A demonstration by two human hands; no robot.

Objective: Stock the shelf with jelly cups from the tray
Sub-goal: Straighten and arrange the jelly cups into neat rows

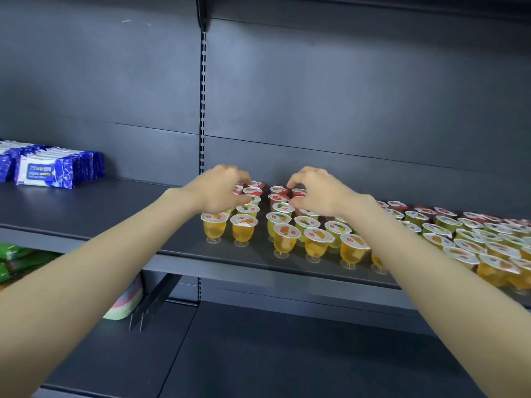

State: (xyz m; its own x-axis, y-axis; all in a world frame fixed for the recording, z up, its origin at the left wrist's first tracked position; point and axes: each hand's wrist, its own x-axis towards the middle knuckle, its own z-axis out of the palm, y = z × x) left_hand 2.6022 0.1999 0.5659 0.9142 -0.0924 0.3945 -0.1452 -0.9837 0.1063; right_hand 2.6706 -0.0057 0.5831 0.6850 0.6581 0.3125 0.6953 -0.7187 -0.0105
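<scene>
Several jelly cups (314, 239) with white foil lids stand in rows on the dark shelf (115, 205), orange and yellow ones in front and red ones at the back. The rows run off to the right edge. My left hand (221, 188) reaches over the leftmost rows, finger and thumb closed around a red jelly cup (238, 188) at the back. My right hand (313, 191) is just to its right, pinching another red jelly cup (298, 192). A narrow gap separates the two groups of cups below my hands. The tray is out of view.
Blue wet-wipe packs (57, 168) stand on the shelf's left section. A slotted upright (202, 110) divides the back panel. Below left are green packets (17, 259), a pastel striped item (129, 300) and a shelf bracket (155, 300). The lower shelf (287, 354) is dark.
</scene>
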